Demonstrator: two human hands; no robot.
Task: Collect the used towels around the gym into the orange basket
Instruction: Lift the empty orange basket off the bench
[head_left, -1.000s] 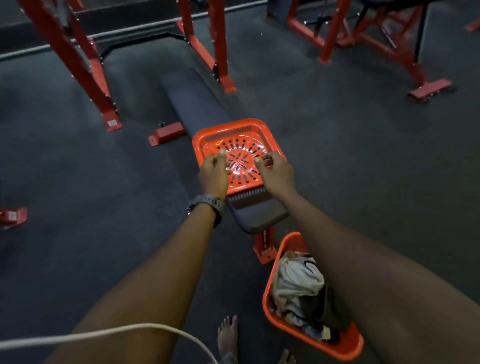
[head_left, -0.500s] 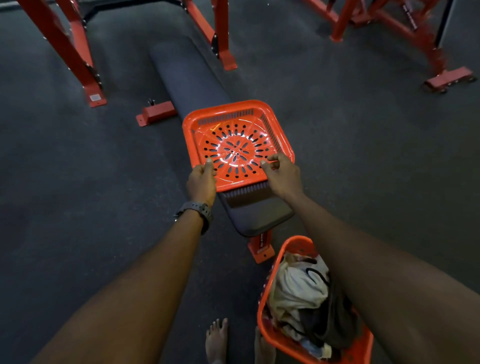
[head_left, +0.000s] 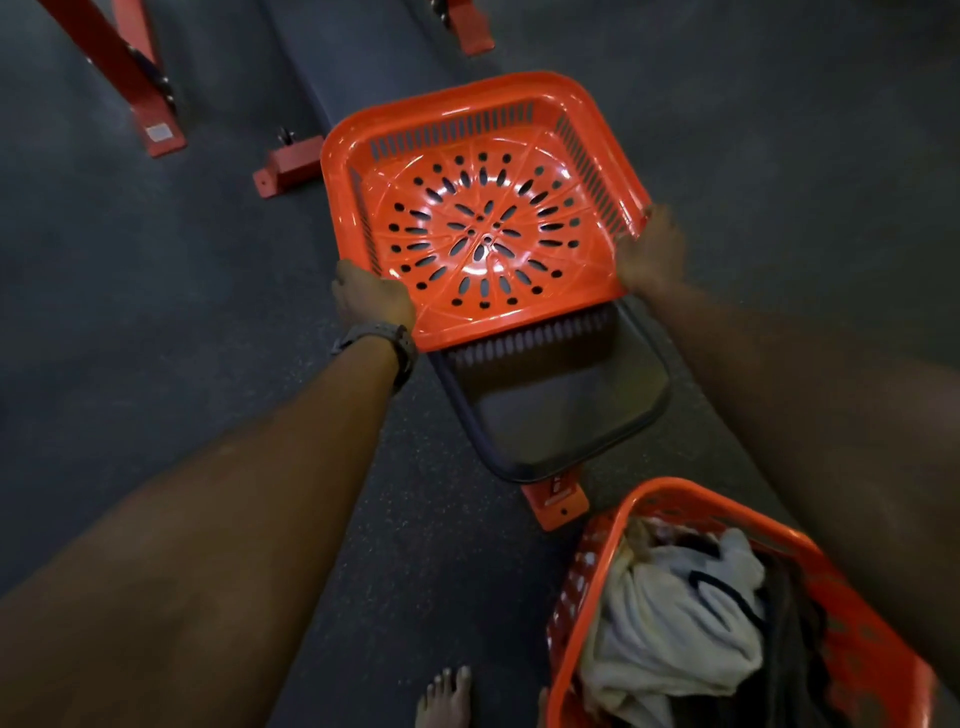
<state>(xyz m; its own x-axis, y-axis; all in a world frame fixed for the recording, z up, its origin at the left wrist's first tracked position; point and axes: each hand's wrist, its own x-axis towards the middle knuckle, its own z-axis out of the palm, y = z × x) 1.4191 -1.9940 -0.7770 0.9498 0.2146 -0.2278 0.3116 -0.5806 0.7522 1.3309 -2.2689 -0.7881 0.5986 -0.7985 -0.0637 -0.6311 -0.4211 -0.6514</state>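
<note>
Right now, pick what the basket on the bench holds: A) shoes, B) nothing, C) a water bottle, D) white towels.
B: the basket on the bench shows only its bare perforated bottom, gripped by the left hand and right hand; the towels lie in the floor basket.

The square plastic basket on the bench (head_left: 483, 228) is bright orange, its floor pierced with dark oval holes in a sunburst pattern and its walls slotted. The padded bench (head_left: 566, 410) is dark grey. The second orange plastic basket on the floor (head_left: 587, 571) holds a white towel (head_left: 675, 629) and dark cloth (head_left: 795, 649). The floor (head_left: 156, 312) is speckled charcoal; the steel frames (head_left: 135, 78) are red.
</note>
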